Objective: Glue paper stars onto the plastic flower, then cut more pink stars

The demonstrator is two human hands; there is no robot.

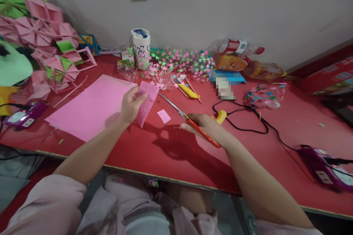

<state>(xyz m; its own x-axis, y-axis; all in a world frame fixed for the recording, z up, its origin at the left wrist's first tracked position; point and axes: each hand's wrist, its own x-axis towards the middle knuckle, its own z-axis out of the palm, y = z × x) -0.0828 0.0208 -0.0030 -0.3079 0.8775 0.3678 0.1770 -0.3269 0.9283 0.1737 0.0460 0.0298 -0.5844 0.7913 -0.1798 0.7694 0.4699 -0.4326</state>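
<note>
Partway through cutting, by the look: small pink paper strip (146, 103) pinched in left hand (131, 105) above red table (176, 154), orange-handled scissors (190, 122) gripped in right hand (205, 126), one small pink offcut (164, 116) lying free, large pink sheet (91, 107) uncut.

A paper sheet (91, 108) lies left on the table (171, 150), a small scrap (163, 116) right of it, a cup (141, 47) behind.

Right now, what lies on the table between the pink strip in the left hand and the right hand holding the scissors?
In the head view, a small pink paper scrap lies on the red table, below the scissors blades, between pink strip and right hand.
</note>
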